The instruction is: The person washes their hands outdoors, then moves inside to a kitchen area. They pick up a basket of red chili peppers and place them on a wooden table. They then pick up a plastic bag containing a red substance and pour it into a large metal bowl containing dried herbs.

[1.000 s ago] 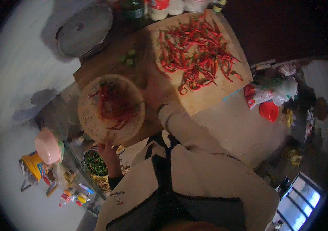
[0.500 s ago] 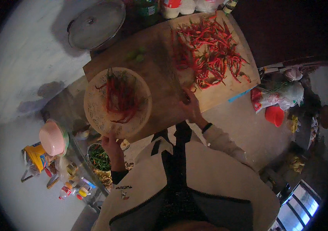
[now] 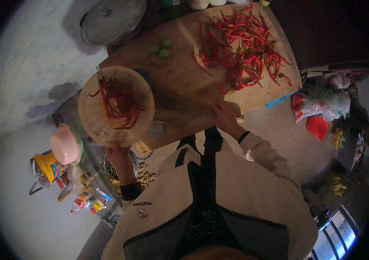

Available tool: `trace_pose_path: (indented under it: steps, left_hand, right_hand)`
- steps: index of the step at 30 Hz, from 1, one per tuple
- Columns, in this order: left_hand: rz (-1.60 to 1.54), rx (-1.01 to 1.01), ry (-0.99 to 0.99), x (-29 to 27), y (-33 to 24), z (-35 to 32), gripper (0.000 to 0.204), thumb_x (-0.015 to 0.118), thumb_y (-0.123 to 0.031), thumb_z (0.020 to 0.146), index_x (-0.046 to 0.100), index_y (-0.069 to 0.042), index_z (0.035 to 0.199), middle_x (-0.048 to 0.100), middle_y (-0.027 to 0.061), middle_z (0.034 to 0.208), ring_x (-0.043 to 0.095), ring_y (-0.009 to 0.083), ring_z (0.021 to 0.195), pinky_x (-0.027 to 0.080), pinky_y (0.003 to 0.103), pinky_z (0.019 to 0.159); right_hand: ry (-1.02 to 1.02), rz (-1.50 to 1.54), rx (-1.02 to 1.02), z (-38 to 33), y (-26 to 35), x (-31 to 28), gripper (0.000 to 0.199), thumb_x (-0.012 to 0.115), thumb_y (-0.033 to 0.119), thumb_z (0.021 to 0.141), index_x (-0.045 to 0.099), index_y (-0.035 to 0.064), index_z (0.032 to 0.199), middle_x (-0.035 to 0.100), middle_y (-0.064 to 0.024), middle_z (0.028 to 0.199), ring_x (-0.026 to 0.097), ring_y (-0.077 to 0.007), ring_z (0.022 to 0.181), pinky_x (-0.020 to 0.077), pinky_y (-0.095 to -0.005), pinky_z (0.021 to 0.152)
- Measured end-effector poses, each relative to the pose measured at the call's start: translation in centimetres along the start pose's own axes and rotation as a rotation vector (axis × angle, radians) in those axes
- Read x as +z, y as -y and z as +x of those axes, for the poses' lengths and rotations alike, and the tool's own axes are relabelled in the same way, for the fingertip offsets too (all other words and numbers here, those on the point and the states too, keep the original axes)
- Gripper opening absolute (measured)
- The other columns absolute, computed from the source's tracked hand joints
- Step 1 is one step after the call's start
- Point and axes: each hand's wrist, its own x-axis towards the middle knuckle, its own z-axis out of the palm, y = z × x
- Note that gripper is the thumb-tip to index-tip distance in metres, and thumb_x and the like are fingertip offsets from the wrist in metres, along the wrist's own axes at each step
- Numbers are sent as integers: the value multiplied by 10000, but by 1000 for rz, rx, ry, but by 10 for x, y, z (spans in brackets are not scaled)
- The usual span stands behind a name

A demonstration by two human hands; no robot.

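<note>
While the left hand grips a woven tray, the right hand rests half-curled — red-and-white bags nearby.

The person wears a cream zip jacket with black panels, dark cuffs and a small chest logo.

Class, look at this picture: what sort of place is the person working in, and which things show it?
Probably a simple home kitchen: a wooden board heaped with red chillies, a lidded metal pot, and a round basket of chillies.
</note>
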Motion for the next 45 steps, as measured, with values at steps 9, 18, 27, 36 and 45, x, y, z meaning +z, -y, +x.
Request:
trace_pose_path:
  steps: [9,18,27,36,45]
  left_hand:
    - [109,-58,158,47,13,-23,235,643,-159,909,616,-32,1104,657,46,1010,653,168,880,582,299,638]
    - [116,-161,390,94,36,-25,276,682,-196,893,622,-25,1101,658,54,989,648,155,836,563,292,620]
    - [127,-205,430,104,39,-17,287,678,-202,901,627,-14,1112,656,68,962,643,165,844,575,309,620]
    - [209,-120,641,132,43,-3,283,647,-213,913,635,7,1091,671,41,926,606,108,751,494,238,587]
    - [290,-222,785,167,54,-38,334,658,-245,919,607,-21,1162,663,58,1012,632,145,862,535,288,688]
  right_hand:
    - [-278,569,364,39,47,-84,598,772,185,731,552,73,1276,557,-147,1250,518,-329,1188,428,-420,1008]
    - [-9,-304,-294,89,135,-65,600,642,285,835,471,277,1410,448,-173,1424,537,-371,1148,444,-530,952]
    - [10,-12,-308,98,106,-47,506,700,268,779,588,189,1266,512,-141,1319,592,-330,1092,492,-441,900]
    - [-161,634,-33,76,96,-102,389,707,199,850,625,20,1185,660,-111,994,643,-208,902,521,-333,795]
    - [-376,1074,571,23,78,-120,381,698,236,899,631,-3,1188,661,-50,1008,606,-130,858,510,-275,713]
